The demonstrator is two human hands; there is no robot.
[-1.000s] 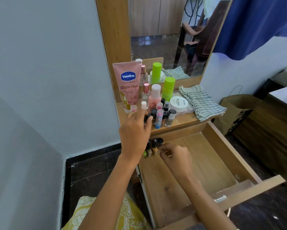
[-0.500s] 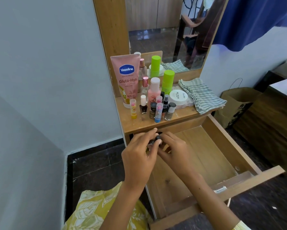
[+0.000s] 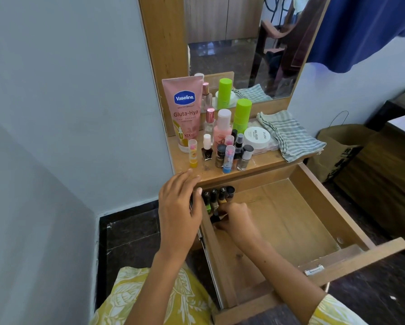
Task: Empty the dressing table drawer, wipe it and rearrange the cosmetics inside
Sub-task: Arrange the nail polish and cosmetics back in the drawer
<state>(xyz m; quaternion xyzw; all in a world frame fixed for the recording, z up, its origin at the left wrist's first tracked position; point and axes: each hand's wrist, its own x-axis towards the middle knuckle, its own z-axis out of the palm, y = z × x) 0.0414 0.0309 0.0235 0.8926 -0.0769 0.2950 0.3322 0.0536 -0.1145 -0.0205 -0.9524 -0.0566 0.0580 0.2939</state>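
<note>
Right hand, item one: fingers curled and pinched on a small dark-capped bottle, apparently nail polish, low in the back left corner of the open drawer, just in front of a row already standing there. Left hand: fingers loosely together and extended, empty as far as shown, resting over the drawer's left edge with fingertips near the tabletop lip; a second ago it was up among the bottles on top, and half a second ago it met the right hand at the drawer mouth, so one bottle appears to have been passed down. Drawer: wooden, pulled well out, floor bare but for that corner. Dressing table top: still carries most of the stock. Checked cloth, folded, at the right end. Vaseline tube, pink, upright at the back left. Green-capped bottle and pink bottle with a white cap, mid-back. White round jar, beside the cloth. Front cluster: yellow-based lip balm, dark nail polish with a white cap, blue-based stick, grey-capped bottle. Drawer row: four small dark-capped bottles, upright, touching. Judgement: emptying and wiping look finished; refilling has barely started, smallest items first.
</note>
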